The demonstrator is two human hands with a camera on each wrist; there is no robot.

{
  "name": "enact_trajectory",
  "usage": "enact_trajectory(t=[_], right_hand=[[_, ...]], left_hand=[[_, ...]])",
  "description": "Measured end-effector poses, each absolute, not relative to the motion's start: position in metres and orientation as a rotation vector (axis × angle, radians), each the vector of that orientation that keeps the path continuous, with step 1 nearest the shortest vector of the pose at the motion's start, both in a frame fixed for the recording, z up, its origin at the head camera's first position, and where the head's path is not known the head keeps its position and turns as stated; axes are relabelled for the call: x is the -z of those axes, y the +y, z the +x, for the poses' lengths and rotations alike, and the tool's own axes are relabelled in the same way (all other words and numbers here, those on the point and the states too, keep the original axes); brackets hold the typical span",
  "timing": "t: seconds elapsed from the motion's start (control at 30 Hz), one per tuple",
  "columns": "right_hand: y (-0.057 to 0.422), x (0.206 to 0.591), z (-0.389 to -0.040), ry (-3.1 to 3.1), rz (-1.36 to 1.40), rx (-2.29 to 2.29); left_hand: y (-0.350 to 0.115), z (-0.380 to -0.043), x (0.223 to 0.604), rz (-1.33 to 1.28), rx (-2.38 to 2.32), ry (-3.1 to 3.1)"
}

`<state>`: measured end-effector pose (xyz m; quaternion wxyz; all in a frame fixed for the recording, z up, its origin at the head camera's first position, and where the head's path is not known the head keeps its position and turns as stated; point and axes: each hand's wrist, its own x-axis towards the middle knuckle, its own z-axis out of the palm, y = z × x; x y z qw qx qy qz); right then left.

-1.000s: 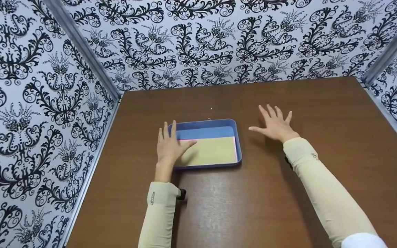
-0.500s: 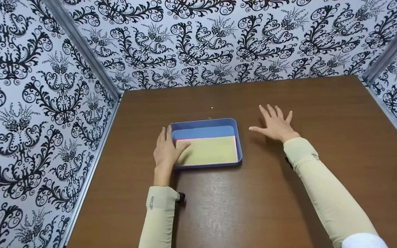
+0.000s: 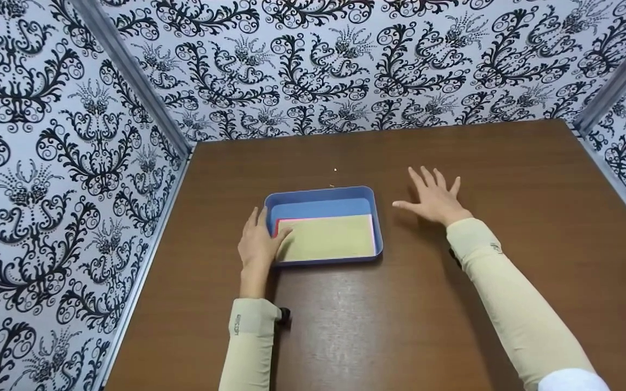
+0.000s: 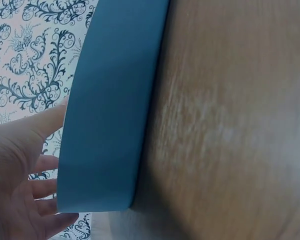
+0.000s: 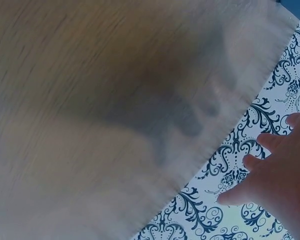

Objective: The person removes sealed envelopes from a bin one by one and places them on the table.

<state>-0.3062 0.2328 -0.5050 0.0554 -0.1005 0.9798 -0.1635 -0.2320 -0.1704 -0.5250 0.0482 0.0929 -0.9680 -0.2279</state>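
Observation:
A shallow blue tray (image 3: 325, 208) lies on the table. Its front half holds a flat pale yellow rectangle, likely paper (image 3: 332, 238), with pink and red edges peeking out along its border. At the tray's left end is my left hand (image 3: 254, 244), fingers extended outside the left wall and thumb over the yellow rectangle. Whether it touches the rim is unclear. In the left wrist view, the tray's outer wall (image 4: 107, 110) covers part of the fingertips. My right hand (image 3: 435, 202) hovers right of the tray, fingers spread, holding nothing; the right wrist view shows its spread fingers (image 5: 270, 142).
The brown wooden table (image 3: 378, 326) carries the tray near its middle. Two tiny pale specks lie behind the tray. Patterned black-and-white walls (image 3: 340, 70) with grey corner posts (image 3: 133, 76) bound the table at the back and sides.
My left hand has shifted left and slightly toward the body, from above the tray's left part to its left wall. The tray and right hand stay almost still.

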Motion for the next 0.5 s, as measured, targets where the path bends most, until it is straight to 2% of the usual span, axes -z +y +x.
enact_trajectory(t=[0.5], right_hand=[[0.2312, 0.5054, -0.3045, 2.944, -0.290, 0.527]], left_hand=[[-0.1735, -0.2315, 0.5313, 0.355, 0.732, -2.868]])
